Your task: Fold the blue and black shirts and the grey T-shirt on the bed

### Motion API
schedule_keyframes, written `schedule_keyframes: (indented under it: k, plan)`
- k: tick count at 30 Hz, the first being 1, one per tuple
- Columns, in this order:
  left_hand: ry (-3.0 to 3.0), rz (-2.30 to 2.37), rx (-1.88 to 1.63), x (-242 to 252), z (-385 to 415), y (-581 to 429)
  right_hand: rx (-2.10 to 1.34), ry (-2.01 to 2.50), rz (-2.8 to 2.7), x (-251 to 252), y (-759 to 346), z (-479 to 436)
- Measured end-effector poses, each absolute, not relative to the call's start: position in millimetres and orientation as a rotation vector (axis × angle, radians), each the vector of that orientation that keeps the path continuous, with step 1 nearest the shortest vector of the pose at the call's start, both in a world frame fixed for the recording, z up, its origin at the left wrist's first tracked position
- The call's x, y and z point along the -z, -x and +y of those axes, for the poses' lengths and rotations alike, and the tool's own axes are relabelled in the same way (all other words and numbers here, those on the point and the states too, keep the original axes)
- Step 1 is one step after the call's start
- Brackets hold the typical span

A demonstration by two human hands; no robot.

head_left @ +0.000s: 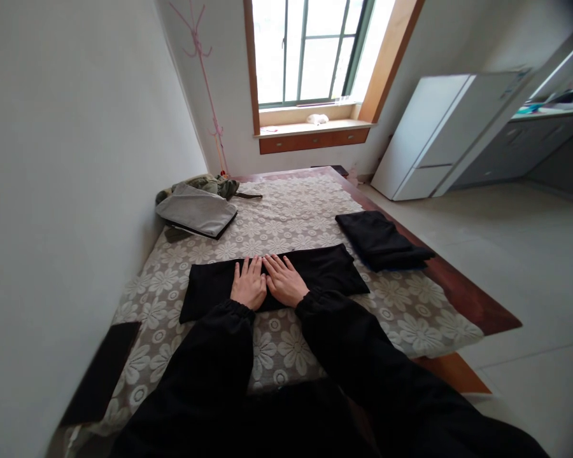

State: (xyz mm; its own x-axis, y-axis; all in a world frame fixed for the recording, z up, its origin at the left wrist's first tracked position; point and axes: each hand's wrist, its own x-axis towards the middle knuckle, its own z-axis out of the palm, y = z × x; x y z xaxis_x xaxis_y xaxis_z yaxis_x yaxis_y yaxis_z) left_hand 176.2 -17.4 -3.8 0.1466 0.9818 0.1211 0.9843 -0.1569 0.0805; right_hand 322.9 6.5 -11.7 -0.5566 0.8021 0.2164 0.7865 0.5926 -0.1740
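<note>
A black garment (pixel 329 270), folded into a long flat strip, lies across the flower-patterned tablecloth (pixel 296 343) in front of me. Both palms rest face down on its middle, side by side, thumbs close together. My left hand (pixel 249 284) has its fingers stretched forward over the cloth. My right hand (pixel 285 281) lies just as flat, fingers extended and slightly spread. Neither grips anything. To the right sits a folded stack of black clothes (pixel 384 242), near the strip's right end. What kind of garment the strip is, I cannot tell.
Grey folded cloth (pixel 198 211) lies at the back left, against a camouflage-coloured bag or garment (pixel 210 184). At the near left edge is a dark flat object (pixel 102 375). The table's wooden edge (pixel 477 299) runs along the right. A white fridge (pixel 439 137) stands beyond.
</note>
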Motion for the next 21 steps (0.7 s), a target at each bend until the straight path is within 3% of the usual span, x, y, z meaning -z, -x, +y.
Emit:
schedule_keyframes:
  k: [21]
  plan:
    - [2.254, -2.133, 0.202, 0, -28, -110, 0.006, 1.632, -2.452, 23, -406, 32]
